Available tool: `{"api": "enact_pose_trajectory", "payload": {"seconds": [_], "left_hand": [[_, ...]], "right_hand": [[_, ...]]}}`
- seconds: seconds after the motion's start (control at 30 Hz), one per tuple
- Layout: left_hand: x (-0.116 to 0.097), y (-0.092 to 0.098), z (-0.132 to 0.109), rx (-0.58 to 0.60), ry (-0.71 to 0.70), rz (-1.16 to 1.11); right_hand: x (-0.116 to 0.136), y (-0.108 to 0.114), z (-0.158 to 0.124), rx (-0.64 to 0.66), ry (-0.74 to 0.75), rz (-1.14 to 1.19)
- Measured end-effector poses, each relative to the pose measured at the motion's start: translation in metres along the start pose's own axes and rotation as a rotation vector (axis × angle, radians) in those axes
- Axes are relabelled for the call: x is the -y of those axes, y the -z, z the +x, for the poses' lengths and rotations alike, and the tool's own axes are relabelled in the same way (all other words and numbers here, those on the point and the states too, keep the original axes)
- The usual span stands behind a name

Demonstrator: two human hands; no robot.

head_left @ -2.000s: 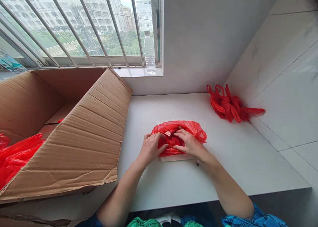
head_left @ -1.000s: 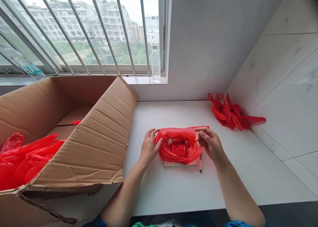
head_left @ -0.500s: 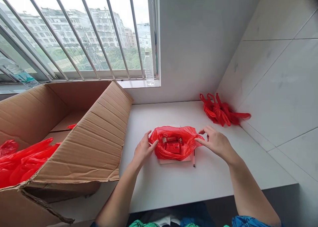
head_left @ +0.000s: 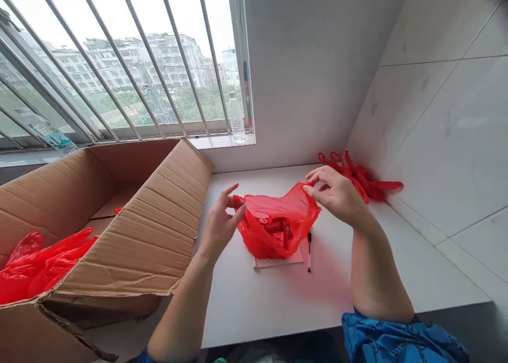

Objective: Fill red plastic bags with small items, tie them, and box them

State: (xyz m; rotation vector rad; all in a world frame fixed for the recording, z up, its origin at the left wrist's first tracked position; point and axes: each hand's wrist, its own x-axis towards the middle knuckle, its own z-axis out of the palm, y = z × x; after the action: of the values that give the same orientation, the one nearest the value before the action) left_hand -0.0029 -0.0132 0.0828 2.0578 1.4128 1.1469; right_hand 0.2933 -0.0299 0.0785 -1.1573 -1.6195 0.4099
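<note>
Covered, cropped and too small to read

The red plastic bag (head_left: 278, 215) veils the small red packets (head_left: 277, 227) inside it, whose print is too small to read, and covers most of the flat card (head_left: 280, 261) beneath. The right hand (head_left: 337, 196) hides the near part of the pile of red bags (head_left: 377, 185). The cardboard box (head_left: 138, 230) runs off the left and bottom edges, and its flap hides part of the crumpled red bags (head_left: 35, 268) within. The water bottle (head_left: 237, 118) is too small for its label to be told.
</note>
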Motion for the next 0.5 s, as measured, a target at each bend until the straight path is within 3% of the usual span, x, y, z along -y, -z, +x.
{"api": "enact_pose_trajectory", "payload": {"seconds": [0.1,0.3,0.43,0.5], "left_hand": [[-0.025,0.000,0.022,-0.101,-0.123,0.000],[-0.038,0.010,0.043,-0.252,-0.322,0.019],[-0.027,0.015,0.044,-0.423,-0.252,-0.045],[-0.020,0.015,0.045,-0.438,-0.170,-0.102]], "right_hand": [[0.007,0.000,0.017,-0.194,-0.019,0.315],[-0.005,-0.027,0.032,-0.293,-0.157,0.698],[-0.014,-0.038,0.032,-0.307,-0.137,0.758],[-0.012,-0.042,0.031,-0.276,-0.093,0.728]]}}
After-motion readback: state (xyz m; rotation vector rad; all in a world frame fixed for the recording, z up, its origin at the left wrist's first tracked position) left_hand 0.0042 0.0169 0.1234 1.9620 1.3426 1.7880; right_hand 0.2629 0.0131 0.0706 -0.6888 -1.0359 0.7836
